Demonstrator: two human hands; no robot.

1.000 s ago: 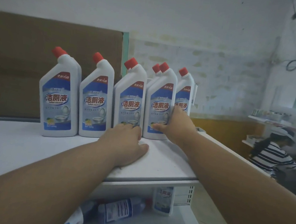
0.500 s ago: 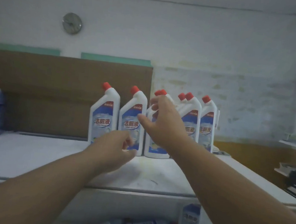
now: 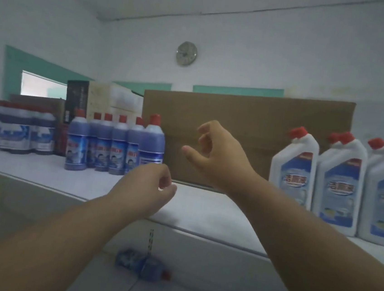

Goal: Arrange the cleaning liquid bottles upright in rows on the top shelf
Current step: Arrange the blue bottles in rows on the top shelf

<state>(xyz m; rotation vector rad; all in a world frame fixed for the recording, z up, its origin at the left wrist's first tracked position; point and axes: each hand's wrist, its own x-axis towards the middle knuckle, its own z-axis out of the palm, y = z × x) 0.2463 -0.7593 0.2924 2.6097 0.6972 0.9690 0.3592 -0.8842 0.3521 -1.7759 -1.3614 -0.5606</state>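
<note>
**Both hands empty above the top shelf, a bottle lying on the shelf below**

White walls and a round wall clock [image 3: 186, 53] back a long white top shelf [image 3: 203, 208], with a big cardboard sheet [image 3: 259, 128] propped behind it. White toilet-cleaner bottles [image 3: 338, 184] stand upright in rows at the right end; purple bottles [image 3: 115, 146] stand upright at the left, beside a shrink-wrapped pack [image 3: 17, 127].

Between those groups both arms reach forward. The right hand [image 3: 218, 157] hangs in the air before the cardboard, thumb and fingers loosely curled apart, grasping nothing. The left hand [image 3: 148, 188] sits lower, over the shelf's front edge, fingers loosely curled in, also empty as far as I can see.

One blue bottle [image 3: 143, 264] lies on its side on the lower shelf, directly below the left hand, long axis running left to right with the red cap toward the right. The left hand is nearer; I judge it the likely next pick, needing a reach down under the shelf edge.
</note>
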